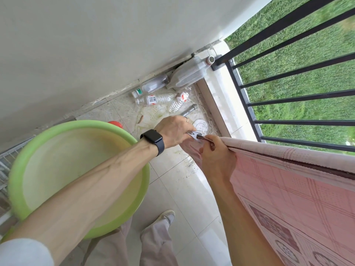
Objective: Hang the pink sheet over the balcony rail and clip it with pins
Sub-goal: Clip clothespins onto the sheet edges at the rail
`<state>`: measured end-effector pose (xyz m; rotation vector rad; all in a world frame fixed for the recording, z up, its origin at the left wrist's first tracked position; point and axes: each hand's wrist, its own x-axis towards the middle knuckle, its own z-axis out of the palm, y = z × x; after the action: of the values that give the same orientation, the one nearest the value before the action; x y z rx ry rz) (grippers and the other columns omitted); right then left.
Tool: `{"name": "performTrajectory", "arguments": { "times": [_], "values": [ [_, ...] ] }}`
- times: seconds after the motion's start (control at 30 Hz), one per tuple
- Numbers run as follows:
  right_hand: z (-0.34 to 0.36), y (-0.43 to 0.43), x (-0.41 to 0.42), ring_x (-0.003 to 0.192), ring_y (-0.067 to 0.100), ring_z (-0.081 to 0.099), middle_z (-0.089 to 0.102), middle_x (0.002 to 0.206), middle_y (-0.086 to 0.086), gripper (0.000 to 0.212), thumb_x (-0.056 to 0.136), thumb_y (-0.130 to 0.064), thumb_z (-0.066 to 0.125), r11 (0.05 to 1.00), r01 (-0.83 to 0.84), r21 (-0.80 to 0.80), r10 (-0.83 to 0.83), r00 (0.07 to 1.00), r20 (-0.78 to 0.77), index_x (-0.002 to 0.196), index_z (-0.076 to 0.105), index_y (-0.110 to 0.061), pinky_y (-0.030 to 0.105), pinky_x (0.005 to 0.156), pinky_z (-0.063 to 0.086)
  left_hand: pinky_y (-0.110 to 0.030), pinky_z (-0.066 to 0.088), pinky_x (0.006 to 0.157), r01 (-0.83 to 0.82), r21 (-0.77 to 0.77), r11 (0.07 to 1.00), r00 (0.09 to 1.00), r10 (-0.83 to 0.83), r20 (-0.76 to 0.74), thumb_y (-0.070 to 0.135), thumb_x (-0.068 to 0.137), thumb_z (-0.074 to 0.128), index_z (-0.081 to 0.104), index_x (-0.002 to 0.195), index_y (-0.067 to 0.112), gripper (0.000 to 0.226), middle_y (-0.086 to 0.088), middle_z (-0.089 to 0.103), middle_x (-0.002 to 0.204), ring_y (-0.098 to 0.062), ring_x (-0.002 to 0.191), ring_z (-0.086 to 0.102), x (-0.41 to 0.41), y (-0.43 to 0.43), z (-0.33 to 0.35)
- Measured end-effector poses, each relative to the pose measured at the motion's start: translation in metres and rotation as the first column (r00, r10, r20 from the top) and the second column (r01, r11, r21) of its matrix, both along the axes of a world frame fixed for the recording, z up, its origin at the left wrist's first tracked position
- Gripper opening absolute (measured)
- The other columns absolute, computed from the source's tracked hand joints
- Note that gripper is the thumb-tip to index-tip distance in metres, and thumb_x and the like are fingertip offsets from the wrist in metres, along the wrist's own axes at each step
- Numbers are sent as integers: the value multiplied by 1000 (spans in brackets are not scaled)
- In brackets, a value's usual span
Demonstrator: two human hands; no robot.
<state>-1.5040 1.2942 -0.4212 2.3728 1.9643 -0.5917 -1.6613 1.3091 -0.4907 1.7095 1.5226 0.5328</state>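
pink sheet: checked, darker square motifs, draped over rail | left hand grips pale clothespin, right hand pinches sheet edge | pin half hidden tbh, rail mostly covered

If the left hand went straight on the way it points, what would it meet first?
Probably the end of the pink sheet over the rail, where the right hand pinches it; the pin the left hand grips is nearly there, though depth is unclear.
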Motion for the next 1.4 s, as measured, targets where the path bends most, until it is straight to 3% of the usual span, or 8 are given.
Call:
{"name": "performTrajectory", "arguments": {
  "times": [0.27, 0.43, 0.63, 0.77, 0.87, 1.07, 1.3, 1.4],
  "values": [
    [-2, -1, 4, 71, 10, 68, 72, 71, -13, 28, 90, -40, 43, 1000, 14, -8, -14, 996, -84, 105, 67, -38, 37, 75, 55, -36, 52, 86, 94, 28, 995, 993, -92, -73, 27, 95, 61, 64, 127, 33, 33, 3, 66, 117, -21, 106, 60, 1, 19, 7],
    [-5, -1, 6, 76, 16, 69, 74, 76, -8, 24, 92, -41, 43, 1000, 8, -9, -9, 996, -83, 109, 61, -39, 39, 76, 55, -36, 54, 73, 191, 61, 980, 967, -177, -183, 23, 96, 60, 59, 131, 33, 37, -1, 67, 112, -26, 98, 64, 0, 31, 12],
    [-4, -2, 6, 82, 15, 70, 74, 81, -7, 23, 95, -39, 46, 1000, 4, -6, -4, 991, -134, 113, 59, -36, 39, 80, 55, -38, 55, 77, 173, -11, 985, 972, -173, -160, 24, 95, 61, 57, 132, 30, 38, 0, 60, 129, -28, 103, 64, 2, 30, 8],
    [3, -14, 11, 72, 8, 67, 71, 74, -8, 28, 98, -36, 48, 998, -69, 13, 70, 974, -215, 124, 54, -46, 29, 69, 53, -38, 50, 78, 99, -39, 994, 988, -103, -115, 19, 94, 57, 51, 137, 31, 45, 2, 55, 136, -27, 108, 61, 6, 19, 1],
    [10, -32, 22, 75, 1, 68, 72, 78, -12, 25, 98, -35, 53, 991, -132, 5, 130, 968, -216, 120, 60, -45, 16, 64, 49, -38, 45, 94, 124, 20, 992, 981, -120, -152, 25, 92, 59, 46, 141, 30, 51, 0, 49, 144, -25, 125, 48, 11, 14, -1],
    [15, -41, 30, 77, -8, 64, 68, 84, -28, 10, 93, -38, 62, 992, 105, -64, -116, 971, -209, 101, 66, -36, 4, 67, 42, -37, 37, 103, 201, 119, 972, 971, -183, -151, 37, 94, 54, 56, 133, 36, 39, 4, 52, 142, -18, 132, 41, 23, 15, 2],
    [20, -20, 24, 94, 14, 72, 75, 99, -14, 26, 87, -45, 63, 932, 351, -91, -362, 889, -280, 104, 67, -26, 33, 91, 52, -35, 48, 82, 80, 136, 987, 996, -74, -49, 27, 92, 61, 76, 104, 34, 21, 6, 73, 105, -23, 97, 61, 32, 14, 9],
    [22, -12, 21, 101, 19, 71, 74, 105, -11, 33, 84, -47, 64, 900, 402, -166, -435, 836, -333, 108, 69, -24, 47, 94, 55, -35, 40, 85, 84, 156, 984, 993, -69, -97, 27, 90, 62, 77, 101, 34, 20, 8, 74, 102, -22, 91, 63, 32, 12, 5]
  ]
}}
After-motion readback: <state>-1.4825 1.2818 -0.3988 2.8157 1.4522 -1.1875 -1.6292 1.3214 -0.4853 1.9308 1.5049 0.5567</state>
